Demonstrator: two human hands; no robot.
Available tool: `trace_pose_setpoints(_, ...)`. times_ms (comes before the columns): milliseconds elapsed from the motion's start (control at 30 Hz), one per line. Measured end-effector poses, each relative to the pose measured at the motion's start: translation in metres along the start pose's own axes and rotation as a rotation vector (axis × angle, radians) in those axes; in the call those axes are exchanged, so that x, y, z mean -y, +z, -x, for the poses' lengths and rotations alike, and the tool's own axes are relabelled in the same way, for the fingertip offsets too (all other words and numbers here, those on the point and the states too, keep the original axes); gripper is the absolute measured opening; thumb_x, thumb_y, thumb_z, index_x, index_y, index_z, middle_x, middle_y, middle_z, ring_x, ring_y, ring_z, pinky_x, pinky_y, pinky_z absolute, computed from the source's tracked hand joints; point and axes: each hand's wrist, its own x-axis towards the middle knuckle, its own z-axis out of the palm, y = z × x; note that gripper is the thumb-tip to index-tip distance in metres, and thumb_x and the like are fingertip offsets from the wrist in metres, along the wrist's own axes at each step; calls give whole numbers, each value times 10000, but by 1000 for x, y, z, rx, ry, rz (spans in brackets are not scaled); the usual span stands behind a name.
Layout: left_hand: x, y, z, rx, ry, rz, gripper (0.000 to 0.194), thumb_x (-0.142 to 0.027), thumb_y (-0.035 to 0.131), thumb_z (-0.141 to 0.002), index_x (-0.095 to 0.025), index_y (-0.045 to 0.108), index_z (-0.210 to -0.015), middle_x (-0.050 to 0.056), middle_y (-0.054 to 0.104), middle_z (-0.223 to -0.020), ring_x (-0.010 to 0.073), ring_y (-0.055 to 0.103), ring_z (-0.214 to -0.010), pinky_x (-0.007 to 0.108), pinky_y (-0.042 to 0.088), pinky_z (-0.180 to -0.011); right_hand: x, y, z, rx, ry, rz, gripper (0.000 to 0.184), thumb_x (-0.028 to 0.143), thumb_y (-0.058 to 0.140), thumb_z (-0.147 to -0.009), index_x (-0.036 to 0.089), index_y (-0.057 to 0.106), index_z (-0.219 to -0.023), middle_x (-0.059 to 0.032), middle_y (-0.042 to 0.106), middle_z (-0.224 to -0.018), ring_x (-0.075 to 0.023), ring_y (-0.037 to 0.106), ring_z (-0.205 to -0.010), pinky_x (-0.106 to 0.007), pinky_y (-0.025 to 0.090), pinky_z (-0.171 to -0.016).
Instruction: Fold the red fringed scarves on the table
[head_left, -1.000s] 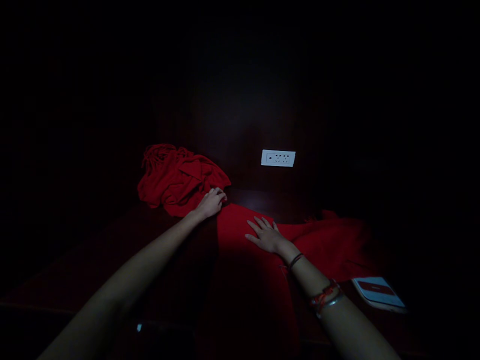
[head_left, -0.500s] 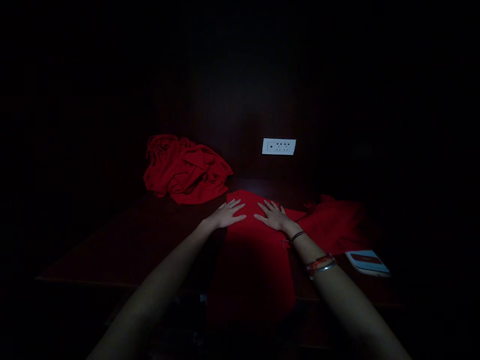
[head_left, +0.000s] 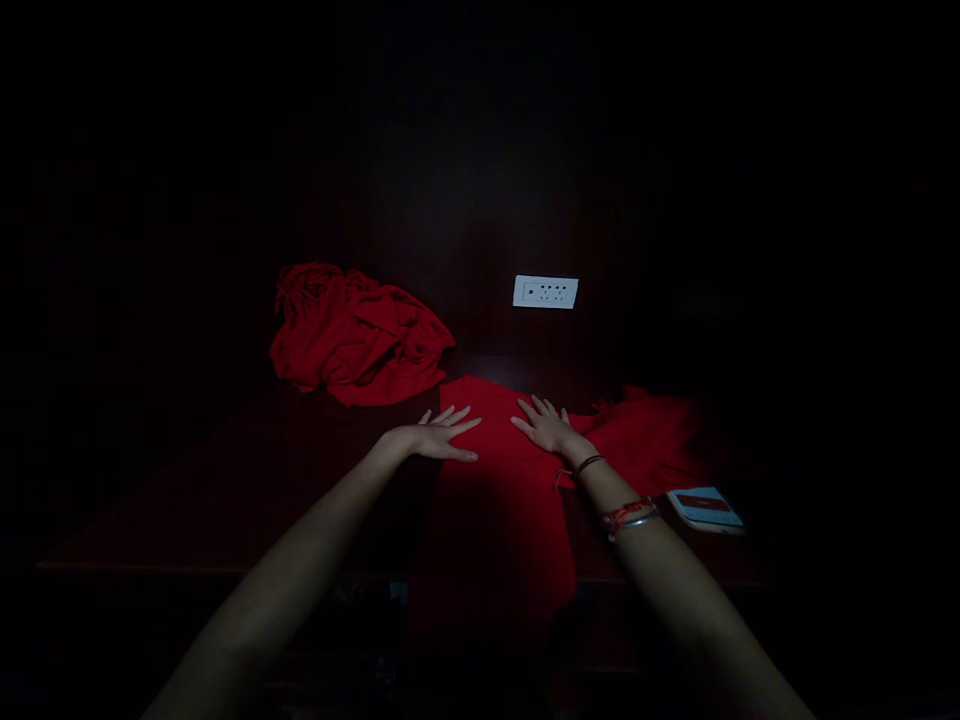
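A long red cloth (head_left: 499,500) lies spread over the dark table and hangs down past its front edge. My left hand (head_left: 442,436) is at the cloth's left side, open, with its fingers spread over the fabric; I cannot tell whether the palm touches it. On the right part of the same cloth, my right hand (head_left: 545,426) rests with fingers apart and holds nothing. A loose thread or tassel (head_left: 561,478) shows by the right wrist. The cloth's lower end fades into shadow.
Behind on the left sits a crumpled red fringed cloth (head_left: 367,340). More red fabric (head_left: 645,440) lies bunched to the right. A phone (head_left: 706,508) lies near the front right of the table (head_left: 225,490). A white socket panel (head_left: 546,292) is on the back wall.
My left hand has shifted left and its wrist looks raised, with the fingers more spread. My right hand stays nearly in place on the cloth. The whole view has shifted slightly.
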Motion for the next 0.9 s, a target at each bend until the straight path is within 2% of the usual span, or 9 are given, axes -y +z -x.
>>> trace_pose_setpoints(133,-2,4,-6,-205,99,-4,597,-571,325,-737,-264,259,-1245,24,119,-1349,214,43,-1221,454,0,-955,5,-7,9,-145,-111,12,686,651,89,-713,282,84,-1291,-24,9,-1364,-253,-25,-1215,-492,58,-934)
trace_pose_setpoints(200,-5,8,-13,-345,116,5,507,-497,227,-807,-219,320,-1221,27,188,-1334,165,90,-1219,368,59,-979,8,-6,10,-76,-135,15,691,659,86,-706,289,76,-1291,-18,11,-1364,-251,-36,-1215,-493,49,-935)
trace_pose_setpoints(267,-7,11,-20,-405,91,-4,508,-460,178,-829,-182,297,-1237,41,191,-1333,157,104,-1217,317,104,-979,10,-3,8,49,-118,14,708,669,90,-698,283,76,-1291,-27,24,-1364,-257,-23,-1216,-496,50,-934)
trace_pose_setpoints(333,-7,15,-26,-337,24,-22,573,-506,203,-806,-170,226,-1270,57,140,-1344,202,72,-1218,336,118,-974,11,0,5,114,-105,18,719,673,84,-694,276,68,-1293,-34,24,-1363,-258,-13,-1216,-493,49,-936)
trace_pose_setpoints(400,-6,16,-29,-227,-50,-34,679,-585,241,-755,-175,160,-1290,71,82,-1349,254,27,-1214,377,114,-965,11,4,3,102,-109,29,713,668,67,-698,276,57,-1293,-29,19,-1363,-255,-7,-1217,-485,44,-940)
trace_pose_setpoints(467,-4,15,-29,-167,-85,-40,750,-638,238,-718,-176,115,-1297,84,39,-1349,270,-2,-1210,392,105,-961,11,7,1,76,-111,44,703,659,50,-705,276,55,-1294,-21,22,-1363,-254,1,-1217,-477,43,-944)
trace_pose_setpoints(667,-4,10,-22,-132,-84,-62,831,-699,214,-669,-174,76,-1299,104,-9,-1345,267,-23,-1209,393,101,-959,11,8,5,17,-131,45,687,639,42,-722,262,90,-1295,-21,59,-1361,-244,24,-1218,-458,45,-953)
trace_pose_setpoints(767,-2,9,-20,-120,-48,-65,846,-707,226,-659,-177,72,-1299,100,-18,-1345,263,-24,-1210,389,105,-959,7,3,10,-4,-161,19,689,647,58,-716,271,99,-1292,-18,59,-1361,-241,-2,-1220,-486,42,-943)
trace_pose_setpoints(900,-4,8,-17,-190,43,-95,791,-672,237,-692,-178,105,-1296,88,-16,-1349,240,-54,-1211,381,74,-967,2,0,13,82,-167,7,720,681,90,-688,288,66,-1291,-20,9,-1363,-257,-35,-1216,-517,26,-930)
